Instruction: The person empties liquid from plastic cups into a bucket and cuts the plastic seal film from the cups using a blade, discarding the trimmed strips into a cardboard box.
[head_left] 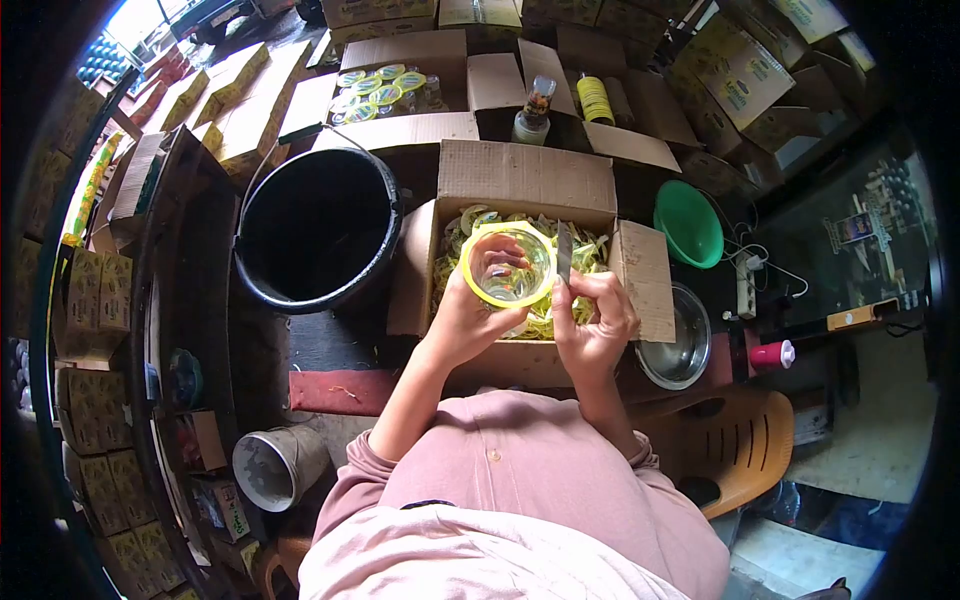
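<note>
My left hand is wrapped round a clear plastic cup with a yellow rim, its open mouth tilted toward me. Beside the rim, my right hand pinches a small knife, its blade pointing up and away from me. Whether the blade touches the rim I cannot tell. Below both hands stands an open cardboard box, holding a heap of yellow and clear plastic strips.
A black bucket stands left of the box. On the right are a green bowl, a metal bowl and a power strip. Behind, another carton holds several yellow-rimmed cups, near a jar.
</note>
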